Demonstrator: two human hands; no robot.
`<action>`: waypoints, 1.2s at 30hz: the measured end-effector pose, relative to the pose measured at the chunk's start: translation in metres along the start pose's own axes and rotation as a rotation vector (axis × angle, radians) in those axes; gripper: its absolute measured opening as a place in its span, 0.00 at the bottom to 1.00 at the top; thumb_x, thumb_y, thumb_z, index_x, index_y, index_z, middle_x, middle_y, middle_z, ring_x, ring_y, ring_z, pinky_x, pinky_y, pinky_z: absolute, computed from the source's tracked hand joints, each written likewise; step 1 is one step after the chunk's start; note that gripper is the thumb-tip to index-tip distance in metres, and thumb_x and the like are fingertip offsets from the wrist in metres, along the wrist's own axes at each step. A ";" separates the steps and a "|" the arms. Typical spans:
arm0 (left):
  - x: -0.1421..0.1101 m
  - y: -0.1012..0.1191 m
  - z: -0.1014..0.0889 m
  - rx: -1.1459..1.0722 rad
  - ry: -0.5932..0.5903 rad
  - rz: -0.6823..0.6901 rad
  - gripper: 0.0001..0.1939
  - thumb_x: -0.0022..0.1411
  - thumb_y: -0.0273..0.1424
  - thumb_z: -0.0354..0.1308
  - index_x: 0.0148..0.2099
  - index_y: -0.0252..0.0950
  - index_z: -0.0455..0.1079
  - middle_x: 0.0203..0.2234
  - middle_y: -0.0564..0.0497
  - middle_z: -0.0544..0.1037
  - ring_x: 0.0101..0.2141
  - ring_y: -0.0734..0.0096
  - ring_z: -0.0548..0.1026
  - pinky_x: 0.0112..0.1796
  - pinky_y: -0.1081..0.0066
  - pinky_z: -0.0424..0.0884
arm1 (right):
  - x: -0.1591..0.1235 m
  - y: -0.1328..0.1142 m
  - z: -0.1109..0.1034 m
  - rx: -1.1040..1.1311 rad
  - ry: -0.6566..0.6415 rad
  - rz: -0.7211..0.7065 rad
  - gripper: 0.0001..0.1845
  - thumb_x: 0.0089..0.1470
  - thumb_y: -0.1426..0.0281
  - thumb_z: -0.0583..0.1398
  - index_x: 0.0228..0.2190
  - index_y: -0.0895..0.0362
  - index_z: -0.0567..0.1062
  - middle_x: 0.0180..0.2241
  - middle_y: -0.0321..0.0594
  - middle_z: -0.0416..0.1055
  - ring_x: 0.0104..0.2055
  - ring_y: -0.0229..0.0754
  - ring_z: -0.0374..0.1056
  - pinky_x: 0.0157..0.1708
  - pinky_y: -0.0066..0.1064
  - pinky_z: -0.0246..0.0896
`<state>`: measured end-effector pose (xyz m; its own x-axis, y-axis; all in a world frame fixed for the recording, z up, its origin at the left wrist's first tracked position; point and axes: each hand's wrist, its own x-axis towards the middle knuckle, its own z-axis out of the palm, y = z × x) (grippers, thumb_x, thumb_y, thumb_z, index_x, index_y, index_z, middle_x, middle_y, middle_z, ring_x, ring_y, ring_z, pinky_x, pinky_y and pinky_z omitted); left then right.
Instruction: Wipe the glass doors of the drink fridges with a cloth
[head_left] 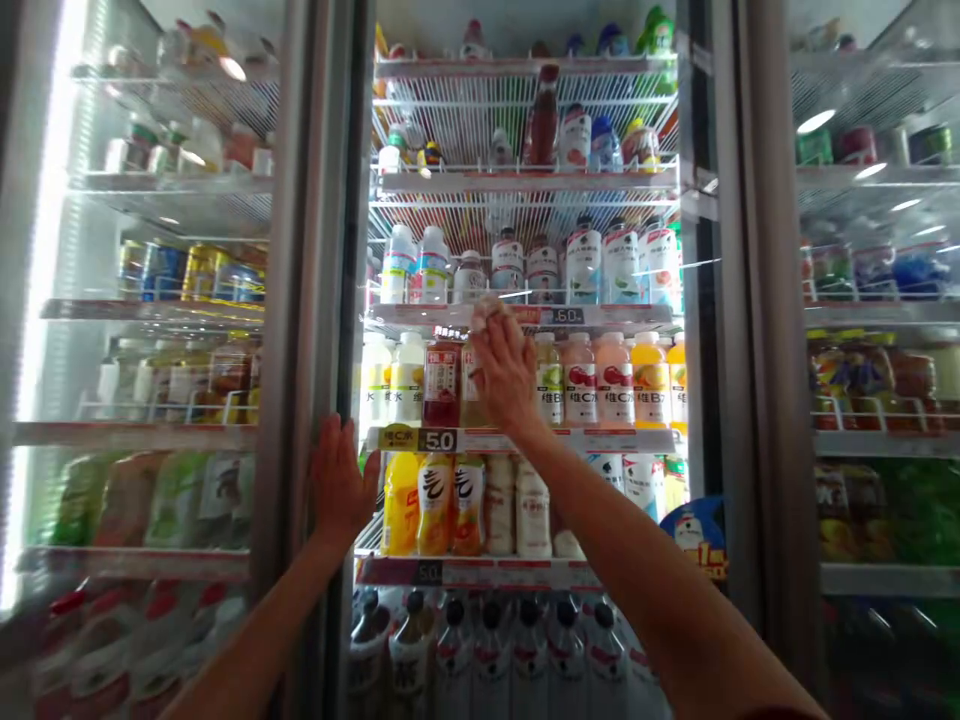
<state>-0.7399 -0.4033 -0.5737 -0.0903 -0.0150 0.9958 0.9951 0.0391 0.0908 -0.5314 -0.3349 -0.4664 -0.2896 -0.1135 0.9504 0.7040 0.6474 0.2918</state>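
Observation:
My right hand (504, 370) is raised in the middle of the view, in front of the shelves of a glass-door drinks fridge. Its fingers press a crumpled white cloth (489, 306), perhaps a tissue, flat to the glass at the height of a price strip (600, 316). Part of the cloth is hidden under the fingers. Lower down on the left, my left hand (343, 475) rests with fingers stretched out against the metal door frame (304, 300). Nothing is in it. Behind my right hand stand several juice bottles (579, 375).
Several shelves of bottles fill the fridge, with black-capped bottles (491, 650) at the bottom. A blue round sticker (694, 532) is at the lower right of the door. Further fridge doors stand left and right, with cans (206, 270) and bottles (862, 380) behind them.

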 end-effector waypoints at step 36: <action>-0.120 0.022 -0.006 -0.083 -0.206 0.157 0.33 0.62 0.32 0.48 0.65 0.39 0.37 0.63 0.44 0.44 0.63 0.59 0.42 0.59 0.54 0.45 | -0.195 -0.013 -0.003 0.078 -0.139 -0.188 0.24 0.55 0.72 0.52 0.54 0.54 0.62 0.61 0.40 0.52 0.66 0.44 0.31 0.63 0.47 0.27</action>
<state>-0.7069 -0.4068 -0.6908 0.0673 0.1885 0.9798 0.9967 -0.0569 -0.0576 -0.4823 -0.3229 -0.6549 -0.5010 -0.1359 0.8547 0.5790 0.6815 0.4477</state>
